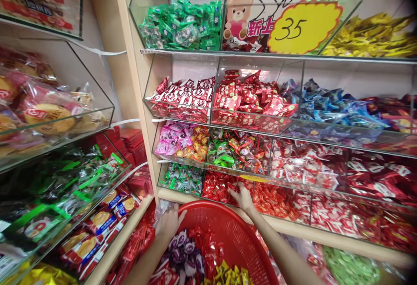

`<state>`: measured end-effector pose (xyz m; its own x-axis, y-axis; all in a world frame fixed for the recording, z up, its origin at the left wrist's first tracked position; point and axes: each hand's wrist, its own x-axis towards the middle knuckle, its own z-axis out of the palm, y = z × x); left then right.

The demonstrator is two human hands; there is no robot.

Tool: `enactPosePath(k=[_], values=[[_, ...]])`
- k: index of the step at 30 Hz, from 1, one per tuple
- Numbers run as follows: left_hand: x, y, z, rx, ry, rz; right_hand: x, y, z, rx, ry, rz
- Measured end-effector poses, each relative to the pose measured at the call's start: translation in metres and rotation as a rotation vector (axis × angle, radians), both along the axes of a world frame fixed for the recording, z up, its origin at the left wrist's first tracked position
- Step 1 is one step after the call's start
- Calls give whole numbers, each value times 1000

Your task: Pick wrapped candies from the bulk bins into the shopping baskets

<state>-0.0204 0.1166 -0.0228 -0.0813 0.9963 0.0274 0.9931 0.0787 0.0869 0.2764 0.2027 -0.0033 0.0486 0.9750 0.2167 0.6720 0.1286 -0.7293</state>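
Observation:
A red plastic basket [234,233] sits low in the middle, holding purple, red and yellow wrapped candies. My left hand [169,223] is at the basket's upper left rim, next to a piece of clear plastic; its thumb stands apart from the fingers, but what they hold, if anything, is unclear. My right hand [241,196] reaches over the far rim to the bottom shelf, its fingertips at the red wrapped candies [216,187]. Those fingers are curled, and what lies between them is too small to make out.
Glass-fronted shelves of wrapped candies rise ahead, with a yellow price sign [304,26] at the top. A wooden ledge [293,228] runs behind the basket. Slanted bins of packaged snacks [52,117] stand on the left.

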Motion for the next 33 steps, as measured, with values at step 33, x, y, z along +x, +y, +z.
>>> enactPosePath(k=[33], values=[[0,1,-3,-22,29,6,-116,-94,-92,-388,787,82]])
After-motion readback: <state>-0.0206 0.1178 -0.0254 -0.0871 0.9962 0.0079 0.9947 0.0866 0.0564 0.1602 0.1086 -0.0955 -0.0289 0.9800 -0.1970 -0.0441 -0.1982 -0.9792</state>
